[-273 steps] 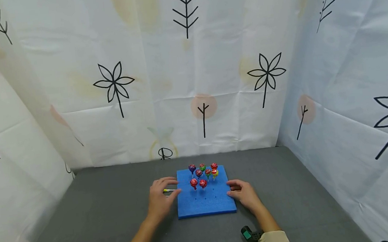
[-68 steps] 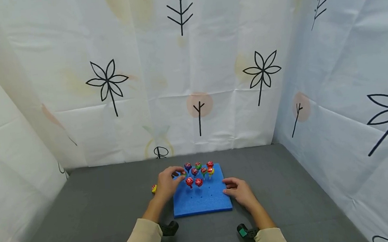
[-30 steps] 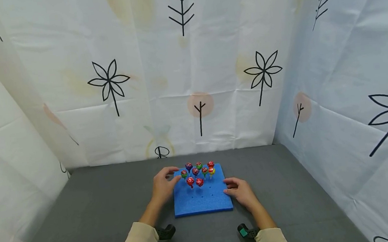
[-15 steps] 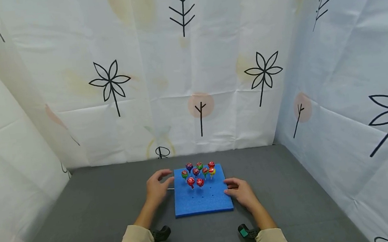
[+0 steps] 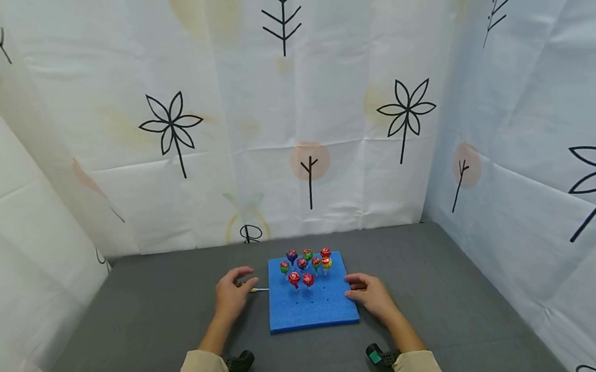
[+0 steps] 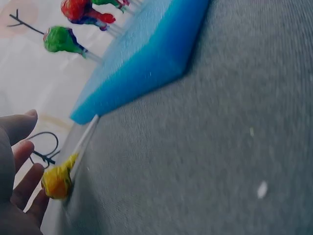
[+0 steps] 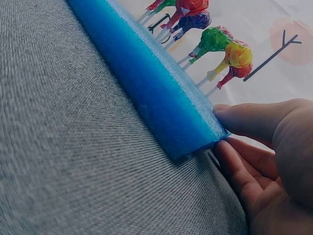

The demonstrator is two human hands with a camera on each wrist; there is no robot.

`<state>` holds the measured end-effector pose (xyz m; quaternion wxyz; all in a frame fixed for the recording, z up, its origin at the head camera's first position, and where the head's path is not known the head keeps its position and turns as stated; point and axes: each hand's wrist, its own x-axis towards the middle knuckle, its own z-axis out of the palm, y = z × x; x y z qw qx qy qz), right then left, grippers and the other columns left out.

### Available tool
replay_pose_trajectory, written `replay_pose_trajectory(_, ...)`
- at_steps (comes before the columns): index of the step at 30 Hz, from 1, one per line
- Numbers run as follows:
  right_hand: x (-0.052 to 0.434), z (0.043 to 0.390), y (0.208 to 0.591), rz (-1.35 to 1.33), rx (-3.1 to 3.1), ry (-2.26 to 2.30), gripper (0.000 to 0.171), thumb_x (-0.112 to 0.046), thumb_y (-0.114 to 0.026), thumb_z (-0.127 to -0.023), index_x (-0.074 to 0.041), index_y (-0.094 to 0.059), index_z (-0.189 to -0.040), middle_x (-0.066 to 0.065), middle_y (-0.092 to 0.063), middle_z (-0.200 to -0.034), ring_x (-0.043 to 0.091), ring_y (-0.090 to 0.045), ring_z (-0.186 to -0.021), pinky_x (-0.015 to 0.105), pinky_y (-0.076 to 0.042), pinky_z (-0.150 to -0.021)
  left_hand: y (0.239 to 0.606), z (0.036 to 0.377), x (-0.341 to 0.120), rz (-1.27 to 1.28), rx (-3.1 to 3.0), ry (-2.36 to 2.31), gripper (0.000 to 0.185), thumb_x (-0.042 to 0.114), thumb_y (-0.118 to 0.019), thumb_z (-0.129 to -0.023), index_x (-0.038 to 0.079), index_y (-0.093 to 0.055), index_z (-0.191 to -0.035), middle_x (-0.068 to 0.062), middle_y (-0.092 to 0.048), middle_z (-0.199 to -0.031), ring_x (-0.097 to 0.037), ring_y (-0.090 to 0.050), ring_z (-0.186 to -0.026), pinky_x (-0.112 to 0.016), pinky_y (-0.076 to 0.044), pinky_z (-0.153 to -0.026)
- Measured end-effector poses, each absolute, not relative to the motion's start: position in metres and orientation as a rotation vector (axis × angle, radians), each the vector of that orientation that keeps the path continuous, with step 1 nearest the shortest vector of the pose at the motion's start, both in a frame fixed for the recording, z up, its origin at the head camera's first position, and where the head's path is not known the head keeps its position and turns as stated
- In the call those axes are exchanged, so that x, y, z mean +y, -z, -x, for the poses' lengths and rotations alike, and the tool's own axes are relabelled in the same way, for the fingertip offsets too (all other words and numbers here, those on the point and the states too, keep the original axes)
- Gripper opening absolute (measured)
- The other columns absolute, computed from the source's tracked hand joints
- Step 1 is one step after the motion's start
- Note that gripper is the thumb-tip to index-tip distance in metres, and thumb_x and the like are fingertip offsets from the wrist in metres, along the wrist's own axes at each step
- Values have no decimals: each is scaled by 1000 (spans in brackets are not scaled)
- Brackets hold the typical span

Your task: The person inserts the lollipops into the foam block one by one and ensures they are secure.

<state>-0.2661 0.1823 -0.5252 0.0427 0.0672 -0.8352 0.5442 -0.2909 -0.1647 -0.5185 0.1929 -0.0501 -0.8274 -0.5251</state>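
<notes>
A blue foam board point(image 5: 312, 307) lies on the grey table, with several wrapped lollipops point(image 5: 305, 264) standing in holes at its back. A yellow lollipop point(image 6: 57, 180) lies on the table just left of the board; in the head view only its stick point(image 5: 260, 289) shows. My left hand point(image 5: 231, 289) hovers over its head with relaxed fingers point(image 6: 19, 161) close beside it, not gripping it. My right hand point(image 5: 368, 292) rests at the board's right edge point(image 7: 156, 93), thumb point(image 7: 254, 120) on top and straight fingers point(image 7: 239, 171) along the side.
Patterned white curtains close in the grey table point(image 5: 154, 319) at the back and on both sides. The board's front rows of holes point(image 5: 311, 299) hold nothing. A green lollipop point(image 6: 61, 40) stands nearest the board's left edge.
My left hand left a green lollipop standing in the board, then drew back to the left and now hovers over the yellow lollipop on the table. The right hand stayed put.
</notes>
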Motion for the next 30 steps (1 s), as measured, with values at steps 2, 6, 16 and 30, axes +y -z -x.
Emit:
replay_pose_trajectory(2, 182, 266, 526, -206, -2560, -1654, 30, -3, -74, -85, -1, -68, -114, 8, -68, -105, 26, -62, -98, 42, -52, -83, 521, 291, -168, 108, -2345, 1475, 25, 10, -78, -83, 3, -70, -106, -12, -67, -111, -31, -59, -109, -48, -49, -87)
replay_pose_trajectory(6, 182, 266, 526, -211, -2568, -1638, 30, -3, -74, -85, -1, -68, -115, 9, -67, -106, 27, -62, -98, 41, -52, -83, 524, 289, -175, 36, -2393, 1477, 28, 13, -78, -83, 5, -70, -109, -14, -65, -113, -31, -59, -107, -47, -48, -87)
replay_pose_trajectory(16, 184, 265, 527, -237, -2558, -1649, 30, -3, -73, -86, -2, -68, -115, 9, -67, -107, 25, -62, -98, 40, -53, -84, 529, 291, -184, 14, -2491, 1408, 34, 12, -78, -83, -1, -67, -113, -18, -64, -108, -33, -61, -99, -48, -50, -83)
replay_pose_trajectory(30, 183, 265, 527, -227, -2545, -1667, 29, -2, -73, -85, -1, -68, -114, 9, -67, -106, 25, -62, -97, 41, -53, -83, 527, 292, -195, 34, -2643, 1317, 35, 9, -80, -80, -1, -68, -112, -17, -64, -112, -33, -61, -100, -50, -49, -86)
